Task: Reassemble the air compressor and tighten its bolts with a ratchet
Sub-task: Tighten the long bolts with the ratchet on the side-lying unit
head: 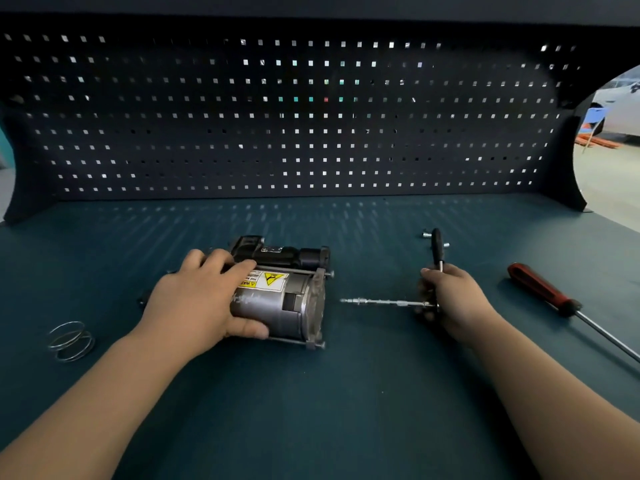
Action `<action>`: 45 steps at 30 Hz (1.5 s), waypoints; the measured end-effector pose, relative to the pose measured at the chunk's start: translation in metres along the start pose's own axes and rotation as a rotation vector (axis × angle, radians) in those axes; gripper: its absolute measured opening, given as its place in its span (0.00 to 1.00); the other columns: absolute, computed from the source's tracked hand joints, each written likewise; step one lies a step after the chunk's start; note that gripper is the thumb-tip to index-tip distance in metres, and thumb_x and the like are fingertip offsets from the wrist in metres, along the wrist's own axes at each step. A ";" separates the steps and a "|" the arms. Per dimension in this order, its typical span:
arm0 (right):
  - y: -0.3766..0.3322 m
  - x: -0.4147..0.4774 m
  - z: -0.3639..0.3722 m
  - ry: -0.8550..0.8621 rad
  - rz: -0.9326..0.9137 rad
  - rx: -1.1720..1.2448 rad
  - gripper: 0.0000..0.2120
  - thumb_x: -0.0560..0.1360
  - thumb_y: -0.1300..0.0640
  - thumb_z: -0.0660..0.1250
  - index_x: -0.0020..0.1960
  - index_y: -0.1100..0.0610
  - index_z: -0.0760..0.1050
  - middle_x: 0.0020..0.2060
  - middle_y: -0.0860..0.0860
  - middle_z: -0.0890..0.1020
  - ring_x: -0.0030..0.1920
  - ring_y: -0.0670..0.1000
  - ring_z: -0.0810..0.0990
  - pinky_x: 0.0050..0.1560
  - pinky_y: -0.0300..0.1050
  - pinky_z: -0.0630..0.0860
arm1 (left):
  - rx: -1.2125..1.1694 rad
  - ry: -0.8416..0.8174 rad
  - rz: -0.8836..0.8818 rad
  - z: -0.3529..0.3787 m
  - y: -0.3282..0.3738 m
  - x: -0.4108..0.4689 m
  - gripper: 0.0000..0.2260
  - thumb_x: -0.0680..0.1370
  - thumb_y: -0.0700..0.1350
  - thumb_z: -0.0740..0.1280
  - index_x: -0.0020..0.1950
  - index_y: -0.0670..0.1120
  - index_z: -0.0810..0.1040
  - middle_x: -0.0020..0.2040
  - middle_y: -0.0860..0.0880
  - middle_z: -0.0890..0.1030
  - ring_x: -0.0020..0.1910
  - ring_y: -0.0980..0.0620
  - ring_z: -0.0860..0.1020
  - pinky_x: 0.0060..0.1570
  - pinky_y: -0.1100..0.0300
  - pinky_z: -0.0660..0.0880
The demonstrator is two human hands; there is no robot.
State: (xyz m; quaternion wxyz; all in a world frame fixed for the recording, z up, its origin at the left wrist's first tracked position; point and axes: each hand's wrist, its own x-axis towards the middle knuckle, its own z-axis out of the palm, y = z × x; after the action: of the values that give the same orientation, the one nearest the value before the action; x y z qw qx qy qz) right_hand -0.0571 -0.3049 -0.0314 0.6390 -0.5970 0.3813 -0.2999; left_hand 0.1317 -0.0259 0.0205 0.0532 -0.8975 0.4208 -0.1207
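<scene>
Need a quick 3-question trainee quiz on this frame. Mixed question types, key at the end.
1. True or false: the left hand grips the air compressor.
2. The ratchet is held by: A) the left hand B) the right hand C) neither.
3. Name the coiled metal item at the far left of the bench.
Key: 1 true; 2 B; 3 the wire spring.

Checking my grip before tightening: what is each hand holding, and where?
Left hand grips the air compressor around its grey body; right hand holds the ratchet near its head.
</scene>
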 end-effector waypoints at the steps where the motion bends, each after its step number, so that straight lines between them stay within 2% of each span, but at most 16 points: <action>1: -0.001 0.001 -0.003 0.014 -0.020 0.028 0.03 0.79 0.60 0.60 0.46 0.55 0.69 0.32 0.52 0.71 0.22 0.50 0.70 0.20 0.39 0.65 | -0.073 0.010 0.007 -0.004 0.004 -0.001 0.51 0.54 0.82 0.44 0.75 0.61 0.57 0.70 0.58 0.60 0.64 0.52 0.59 0.46 0.55 0.69; 4: -0.009 -0.001 -0.003 0.048 -0.093 0.080 0.06 0.78 0.61 0.59 0.45 0.52 0.69 0.27 0.48 0.69 0.22 0.46 0.66 0.21 0.39 0.63 | -0.351 0.150 0.074 -0.017 0.032 0.006 0.43 0.64 0.80 0.45 0.71 0.58 0.67 0.66 0.57 0.66 0.63 0.52 0.62 0.58 0.52 0.68; 7: -0.018 -0.011 0.005 0.045 -0.143 0.156 0.08 0.78 0.61 0.56 0.44 0.51 0.69 0.23 0.47 0.68 0.22 0.47 0.65 0.21 0.37 0.62 | -0.506 0.172 0.192 -0.025 0.069 0.022 0.27 0.71 0.68 0.58 0.66 0.56 0.73 0.61 0.57 0.72 0.60 0.53 0.66 0.60 0.55 0.67; 9: -0.022 -0.017 0.010 0.036 -0.169 0.175 0.07 0.78 0.60 0.56 0.43 0.52 0.69 0.23 0.46 0.67 0.22 0.47 0.65 0.21 0.38 0.62 | -0.528 0.155 0.218 -0.022 0.085 0.030 0.20 0.73 0.61 0.65 0.63 0.55 0.76 0.59 0.57 0.74 0.58 0.53 0.68 0.60 0.57 0.67; 11: -0.024 -0.020 0.012 0.034 -0.186 0.167 0.07 0.78 0.60 0.55 0.43 0.52 0.69 0.22 0.45 0.67 0.22 0.47 0.65 0.20 0.40 0.62 | -0.488 0.156 0.192 -0.016 0.090 0.034 0.16 0.74 0.58 0.67 0.61 0.57 0.77 0.58 0.58 0.74 0.58 0.54 0.70 0.60 0.57 0.65; 17: -0.025 -0.018 0.006 0.074 -0.212 0.103 0.06 0.79 0.57 0.56 0.44 0.51 0.69 0.24 0.46 0.68 0.26 0.51 0.67 0.21 0.41 0.64 | -0.476 0.173 0.125 -0.011 0.092 0.035 0.15 0.75 0.60 0.64 0.60 0.57 0.78 0.58 0.58 0.74 0.59 0.54 0.71 0.62 0.55 0.64; 21: -0.022 -0.019 0.009 0.090 -0.235 0.018 0.07 0.74 0.56 0.56 0.41 0.48 0.70 0.23 0.44 0.69 0.29 0.52 0.68 0.24 0.42 0.66 | -0.480 0.181 0.108 -0.010 0.094 0.034 0.14 0.76 0.59 0.63 0.59 0.58 0.78 0.59 0.58 0.74 0.59 0.54 0.71 0.63 0.55 0.64; 24: -0.020 -0.023 0.010 0.086 -0.267 0.026 0.08 0.76 0.56 0.56 0.40 0.48 0.70 0.24 0.44 0.69 0.29 0.52 0.68 0.23 0.42 0.65 | -0.468 0.189 0.110 -0.009 0.094 0.034 0.13 0.77 0.58 0.62 0.59 0.58 0.79 0.58 0.58 0.74 0.59 0.54 0.71 0.61 0.56 0.64; 30: -0.027 -0.043 0.010 0.083 -0.660 0.030 0.10 0.74 0.54 0.56 0.37 0.41 0.67 0.25 0.45 0.70 0.27 0.50 0.73 0.25 0.42 0.69 | -0.371 0.176 0.168 -0.007 0.096 0.036 0.13 0.78 0.58 0.58 0.60 0.60 0.76 0.56 0.59 0.72 0.58 0.54 0.69 0.57 0.56 0.61; 34: -0.030 -0.049 0.014 0.089 -0.761 0.100 0.09 0.75 0.53 0.57 0.38 0.41 0.67 0.25 0.44 0.70 0.25 0.50 0.72 0.27 0.42 0.70 | -0.357 0.162 0.171 -0.007 0.096 0.035 0.14 0.78 0.59 0.58 0.62 0.61 0.74 0.58 0.58 0.72 0.59 0.54 0.69 0.58 0.55 0.60; 37: -0.031 -0.045 0.014 0.098 -0.625 0.146 0.11 0.76 0.56 0.57 0.37 0.44 0.68 0.25 0.45 0.69 0.25 0.51 0.72 0.23 0.40 0.68 | -0.350 0.151 0.189 -0.008 0.098 0.036 0.14 0.79 0.58 0.58 0.64 0.62 0.72 0.59 0.59 0.71 0.59 0.53 0.68 0.58 0.55 0.60; 38: -0.032 -0.042 0.014 0.103 -0.500 0.163 0.10 0.77 0.56 0.57 0.38 0.46 0.69 0.25 0.46 0.69 0.25 0.51 0.71 0.22 0.41 0.66 | -0.356 0.145 0.200 -0.008 0.101 0.036 0.15 0.78 0.59 0.58 0.64 0.62 0.72 0.59 0.60 0.71 0.59 0.53 0.68 0.58 0.54 0.60; 40: -0.035 -0.033 0.014 0.072 -0.134 0.236 0.08 0.80 0.55 0.57 0.42 0.52 0.69 0.27 0.50 0.71 0.23 0.50 0.69 0.19 0.39 0.62 | -0.371 0.135 0.203 -0.008 0.108 0.035 0.16 0.78 0.61 0.57 0.64 0.61 0.71 0.59 0.60 0.72 0.59 0.52 0.68 0.57 0.52 0.59; 42: -0.035 -0.029 0.013 -0.004 0.138 0.271 0.10 0.81 0.53 0.57 0.43 0.55 0.69 0.29 0.52 0.72 0.25 0.51 0.69 0.17 0.36 0.60 | -0.310 0.162 0.189 -0.006 0.114 0.035 0.16 0.79 0.62 0.55 0.62 0.60 0.72 0.59 0.60 0.74 0.58 0.51 0.69 0.57 0.51 0.59; 45: -0.036 -0.024 0.011 -0.081 0.191 0.236 0.09 0.81 0.52 0.58 0.46 0.55 0.71 0.31 0.53 0.75 0.29 0.52 0.71 0.18 0.35 0.62 | -0.245 0.204 0.169 -0.002 0.115 0.039 0.14 0.81 0.60 0.53 0.60 0.59 0.73 0.57 0.58 0.76 0.56 0.51 0.69 0.56 0.52 0.61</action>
State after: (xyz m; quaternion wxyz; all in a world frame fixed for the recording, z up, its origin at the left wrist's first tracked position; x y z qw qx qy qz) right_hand -0.0574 -0.2830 0.0075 0.7452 -0.4904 0.3723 -0.2561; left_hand 0.0701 -0.1295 0.0065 -0.0894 -0.8418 0.5096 -0.1542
